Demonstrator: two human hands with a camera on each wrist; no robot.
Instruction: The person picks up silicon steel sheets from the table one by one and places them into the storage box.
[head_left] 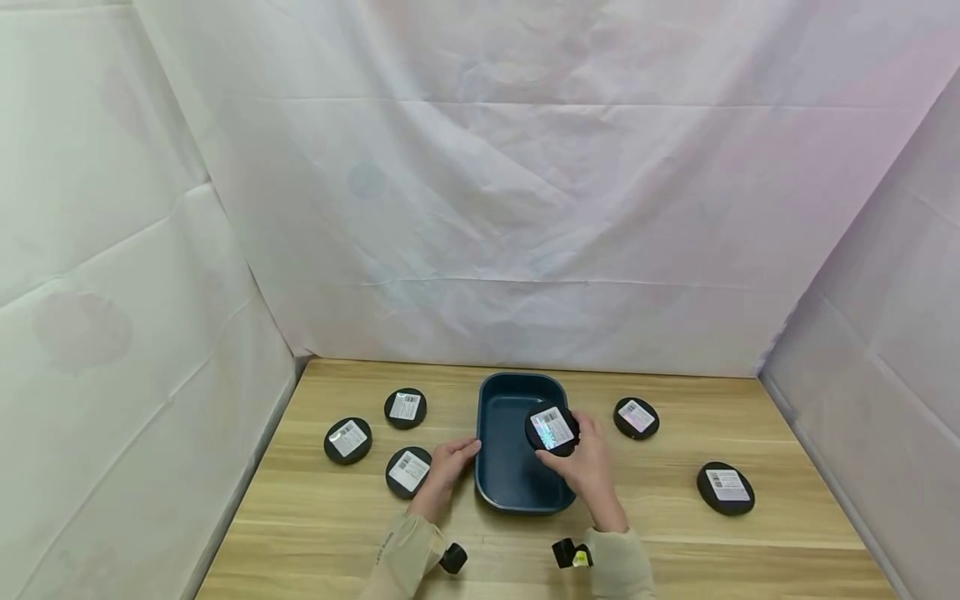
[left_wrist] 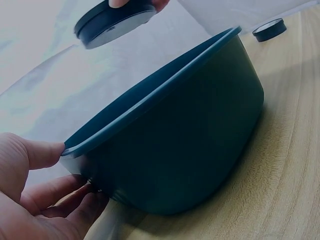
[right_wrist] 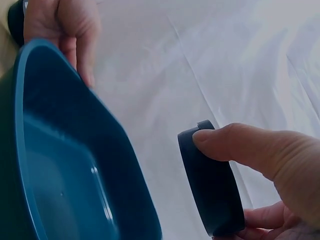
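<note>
A deep blue plastic bin with rounded corners stands on the wooden table. My left hand pinches its left rim, thumb on the edge and fingers against the outer wall in the left wrist view. With my right hand I grip a round black disc-shaped case by its edge. A white barcode label with a shiny patch faces up on it. The case hangs above the right side of the bin, apart from it; in the right wrist view the bin's visible floor is bare.
Similar labelled black cases lie left of the bin: one at the back, one farther left, one beside my left hand. Two more lie to the right, one near and one farther out. White cloth walls surround the table.
</note>
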